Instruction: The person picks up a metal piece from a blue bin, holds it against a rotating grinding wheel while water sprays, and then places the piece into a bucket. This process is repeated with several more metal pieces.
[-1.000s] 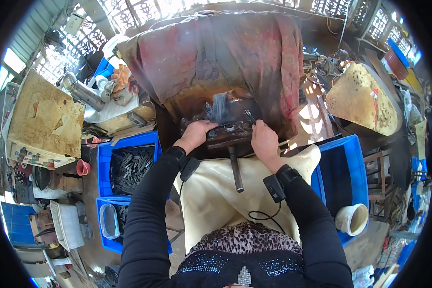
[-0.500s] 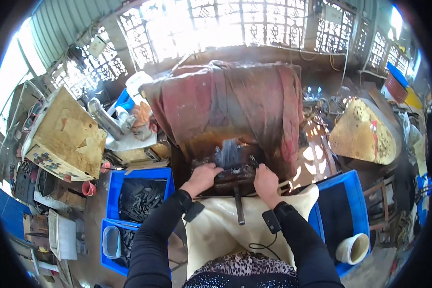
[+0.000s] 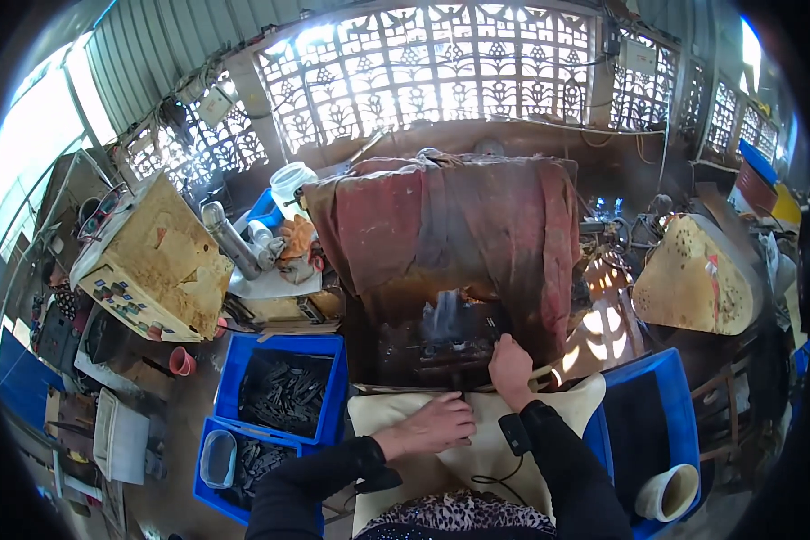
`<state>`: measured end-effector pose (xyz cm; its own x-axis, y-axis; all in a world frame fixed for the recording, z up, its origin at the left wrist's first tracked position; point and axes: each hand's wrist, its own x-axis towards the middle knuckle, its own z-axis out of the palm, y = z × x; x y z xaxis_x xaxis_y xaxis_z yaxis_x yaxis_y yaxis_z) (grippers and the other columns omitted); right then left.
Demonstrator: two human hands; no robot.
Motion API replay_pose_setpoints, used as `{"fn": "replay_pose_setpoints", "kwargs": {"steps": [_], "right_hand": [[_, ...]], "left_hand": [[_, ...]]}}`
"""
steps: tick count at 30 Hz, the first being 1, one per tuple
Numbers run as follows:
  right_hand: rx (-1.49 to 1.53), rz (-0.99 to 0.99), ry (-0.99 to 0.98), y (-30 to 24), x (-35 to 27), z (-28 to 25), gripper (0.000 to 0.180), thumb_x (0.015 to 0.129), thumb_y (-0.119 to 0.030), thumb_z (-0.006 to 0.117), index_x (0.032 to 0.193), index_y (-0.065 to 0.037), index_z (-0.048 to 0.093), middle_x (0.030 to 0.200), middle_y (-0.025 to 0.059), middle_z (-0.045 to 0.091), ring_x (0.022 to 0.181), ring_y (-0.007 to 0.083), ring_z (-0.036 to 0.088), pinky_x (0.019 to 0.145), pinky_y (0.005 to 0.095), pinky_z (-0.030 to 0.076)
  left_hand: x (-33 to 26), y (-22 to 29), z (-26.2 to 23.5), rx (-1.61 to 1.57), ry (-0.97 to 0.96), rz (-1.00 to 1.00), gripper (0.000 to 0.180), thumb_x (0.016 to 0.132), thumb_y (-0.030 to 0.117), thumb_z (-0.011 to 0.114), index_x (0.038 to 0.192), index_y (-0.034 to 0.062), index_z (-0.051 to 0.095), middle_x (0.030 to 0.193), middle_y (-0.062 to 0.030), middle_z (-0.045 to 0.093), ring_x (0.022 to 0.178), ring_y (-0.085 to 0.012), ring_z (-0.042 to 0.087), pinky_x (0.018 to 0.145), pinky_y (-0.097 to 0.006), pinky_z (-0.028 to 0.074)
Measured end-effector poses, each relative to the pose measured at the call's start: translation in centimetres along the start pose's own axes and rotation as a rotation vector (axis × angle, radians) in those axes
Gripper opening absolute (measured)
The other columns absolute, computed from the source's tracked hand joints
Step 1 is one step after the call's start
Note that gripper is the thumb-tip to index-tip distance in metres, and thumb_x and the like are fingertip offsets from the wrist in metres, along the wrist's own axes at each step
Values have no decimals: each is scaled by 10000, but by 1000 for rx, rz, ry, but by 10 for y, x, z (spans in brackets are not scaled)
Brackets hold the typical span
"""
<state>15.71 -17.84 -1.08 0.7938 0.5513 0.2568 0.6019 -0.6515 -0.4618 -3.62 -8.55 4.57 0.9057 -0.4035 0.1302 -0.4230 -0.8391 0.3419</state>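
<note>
My left hand (image 3: 434, 423) is closed, fingers curled over the dark bar handle (image 3: 458, 385) that sticks out toward me from the machine; most of the bar is hidden under it. In my right hand (image 3: 511, 367), a thin dark piece (image 3: 492, 326) is pinched, its tip pointing up and away beside the machine opening. A whitish spray (image 3: 441, 315) shows in the dark opening above a dark work rest (image 3: 450, 354). Stained reddish cloth (image 3: 450, 216) drapes over the machine. A cream apron or sheet (image 3: 495, 427) lies across my lap.
Blue crates with dark metal pieces (image 3: 283, 396) stand at left, one holding a clear tub (image 3: 219, 457). At right, a blue bin (image 3: 688, 423) holds a cream pot (image 3: 668, 493). A stained yellowish box (image 3: 162, 261) stands left, a worn yellowish block (image 3: 697, 279) right.
My left hand has moved back from the machine opening, down onto the bar handle. My right hand stays beside the opening with the thin piece. The view has tilted upward.
</note>
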Motion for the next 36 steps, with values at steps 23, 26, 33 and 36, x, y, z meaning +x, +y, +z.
{"fn": "replay_pose_setpoints", "kwargs": {"steps": [23,26,33,36], "right_hand": [[-49,14,50,2,1,9,172,946,-196,538,883,-38,509,810,195,643,729,409,646,621,515,514],[-53,10,67,3,9,8,172,945,-198,540,886,-39,509,813,192,643,731,408,647,621,516,514],[-77,2,68,4,2,10,164,946,-197,536,906,-42,504,804,187,640,720,403,645,608,508,512],[-81,-16,84,7,-5,9,161,944,-196,538,914,-42,502,795,184,639,711,402,643,600,502,511]], "left_hand": [[100,-177,-135,247,804,-566,233,877,297,645,1053,143,637,902,-127,584,871,-348,613,745,-440,510],[108,-186,-142,240,815,-585,218,860,275,653,1023,130,645,904,-134,611,870,-355,625,718,-451,519],[104,-188,-134,243,762,-615,323,887,315,627,1168,160,599,922,-139,608,869,-360,628,729,-455,517],[92,-168,-120,224,799,-625,382,881,304,637,1224,146,578,931,-141,618,872,-355,631,735,-451,520]]}}
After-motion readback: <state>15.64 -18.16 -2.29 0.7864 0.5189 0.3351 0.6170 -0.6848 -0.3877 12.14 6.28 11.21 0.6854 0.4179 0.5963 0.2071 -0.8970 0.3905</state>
